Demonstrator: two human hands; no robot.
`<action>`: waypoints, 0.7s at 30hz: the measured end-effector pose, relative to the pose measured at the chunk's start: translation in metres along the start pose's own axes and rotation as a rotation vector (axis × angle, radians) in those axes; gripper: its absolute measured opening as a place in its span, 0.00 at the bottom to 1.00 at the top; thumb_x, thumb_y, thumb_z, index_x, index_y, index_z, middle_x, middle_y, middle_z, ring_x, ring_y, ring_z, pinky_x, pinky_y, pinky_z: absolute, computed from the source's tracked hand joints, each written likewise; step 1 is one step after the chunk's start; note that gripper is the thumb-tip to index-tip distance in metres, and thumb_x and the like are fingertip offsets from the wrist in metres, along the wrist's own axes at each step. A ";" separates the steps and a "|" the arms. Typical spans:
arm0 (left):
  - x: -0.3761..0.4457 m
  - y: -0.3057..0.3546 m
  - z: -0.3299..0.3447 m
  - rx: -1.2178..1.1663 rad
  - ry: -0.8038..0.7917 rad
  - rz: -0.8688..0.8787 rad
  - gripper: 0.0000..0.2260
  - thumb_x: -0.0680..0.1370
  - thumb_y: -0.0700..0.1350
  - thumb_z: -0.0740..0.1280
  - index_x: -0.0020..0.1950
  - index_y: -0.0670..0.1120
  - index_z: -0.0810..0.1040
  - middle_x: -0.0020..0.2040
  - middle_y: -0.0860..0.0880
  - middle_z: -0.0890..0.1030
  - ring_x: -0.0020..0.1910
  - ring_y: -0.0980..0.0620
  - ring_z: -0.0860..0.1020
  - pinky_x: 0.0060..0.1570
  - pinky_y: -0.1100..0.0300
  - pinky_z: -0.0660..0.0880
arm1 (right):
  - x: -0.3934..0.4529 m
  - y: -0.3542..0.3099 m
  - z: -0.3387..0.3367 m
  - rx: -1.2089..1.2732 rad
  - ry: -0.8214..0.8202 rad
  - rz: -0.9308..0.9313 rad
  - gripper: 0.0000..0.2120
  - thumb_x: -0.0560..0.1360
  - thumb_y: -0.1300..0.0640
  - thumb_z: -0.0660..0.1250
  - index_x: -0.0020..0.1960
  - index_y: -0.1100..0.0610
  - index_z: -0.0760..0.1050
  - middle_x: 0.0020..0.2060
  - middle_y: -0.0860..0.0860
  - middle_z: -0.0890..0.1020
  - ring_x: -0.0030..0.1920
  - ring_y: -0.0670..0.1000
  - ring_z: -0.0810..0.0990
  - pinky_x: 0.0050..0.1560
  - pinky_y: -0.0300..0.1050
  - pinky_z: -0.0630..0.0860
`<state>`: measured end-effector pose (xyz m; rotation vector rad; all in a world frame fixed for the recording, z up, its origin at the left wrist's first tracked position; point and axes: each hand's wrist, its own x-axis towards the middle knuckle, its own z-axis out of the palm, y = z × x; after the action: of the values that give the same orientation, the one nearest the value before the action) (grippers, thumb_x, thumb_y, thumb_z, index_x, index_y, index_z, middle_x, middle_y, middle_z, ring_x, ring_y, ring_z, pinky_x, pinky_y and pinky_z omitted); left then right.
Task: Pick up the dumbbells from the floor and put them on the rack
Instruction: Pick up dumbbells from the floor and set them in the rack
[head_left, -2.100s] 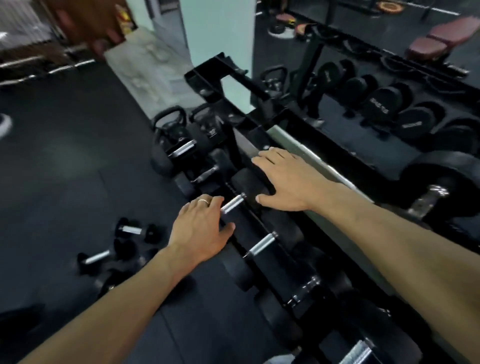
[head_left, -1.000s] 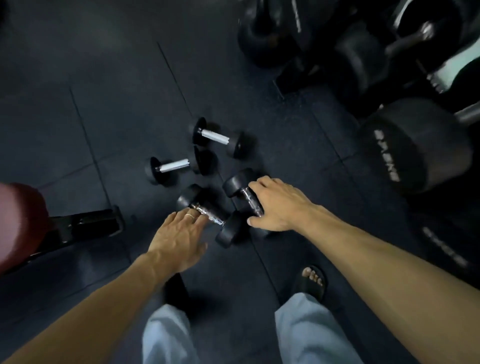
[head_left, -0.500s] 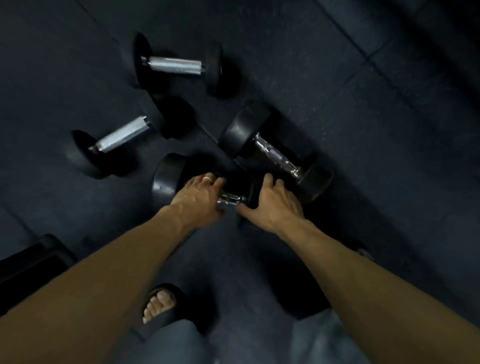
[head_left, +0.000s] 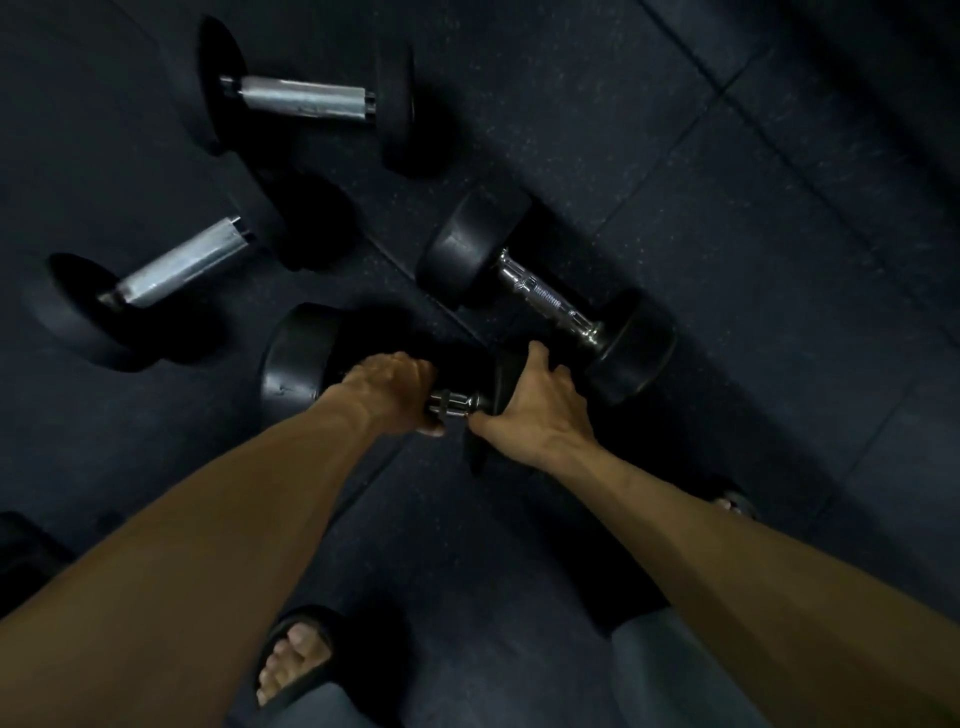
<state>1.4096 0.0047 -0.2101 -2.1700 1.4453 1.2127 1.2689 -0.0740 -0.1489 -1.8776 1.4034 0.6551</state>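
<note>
Several black dumbbells lie on the dark rubber floor. My left hand (head_left: 389, 387) is wrapped around the chrome handle of the nearest dumbbell (head_left: 293, 358), close to its left head. My right hand (head_left: 535, 410) grips the right head of that same dumbbell, thumb near the handle. A second chrome-handled dumbbell (head_left: 545, 299) lies diagonally just beyond my right hand. Two smaller dumbbells with plain silver handles rest further left, one (head_left: 306, 98) at the top and the other (head_left: 176, 270) at mid-left. The rack is out of view.
My sandalled left foot (head_left: 296, 654) stands at the bottom, and grey trouser legs (head_left: 675, 675) show at the lower right. A dark object (head_left: 21, 545) sits at the left edge. Floor-tile seams run diagonally at the upper right.
The view came closer to the floor. My left hand closed around the nearest dumbbell's handle, and my right hand settled over its right head.
</note>
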 end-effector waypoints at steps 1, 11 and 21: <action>-0.002 0.001 0.002 -0.021 -0.008 -0.010 0.26 0.67 0.62 0.73 0.60 0.51 0.77 0.57 0.46 0.80 0.57 0.45 0.78 0.54 0.54 0.74 | -0.002 0.001 0.001 0.002 0.013 0.002 0.50 0.67 0.43 0.77 0.78 0.55 0.52 0.67 0.58 0.70 0.63 0.62 0.76 0.47 0.45 0.70; -0.074 0.014 0.027 -0.462 -0.081 -0.174 0.26 0.70 0.58 0.73 0.64 0.49 0.75 0.58 0.46 0.79 0.56 0.46 0.78 0.54 0.56 0.74 | -0.028 -0.003 -0.017 -0.150 0.011 -0.345 0.42 0.64 0.47 0.79 0.72 0.58 0.64 0.63 0.53 0.76 0.62 0.56 0.77 0.62 0.49 0.74; -0.204 0.064 -0.058 -0.832 -0.007 -0.251 0.10 0.71 0.52 0.73 0.41 0.53 0.72 0.37 0.51 0.78 0.35 0.53 0.77 0.36 0.61 0.74 | -0.133 -0.041 -0.139 -0.231 0.002 -0.659 0.42 0.64 0.49 0.78 0.73 0.56 0.64 0.60 0.51 0.78 0.59 0.54 0.78 0.62 0.51 0.75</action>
<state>1.3520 0.0683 -0.0064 -2.7119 0.6583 1.9408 1.2683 -0.0934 0.0471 -2.3443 0.6456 0.4871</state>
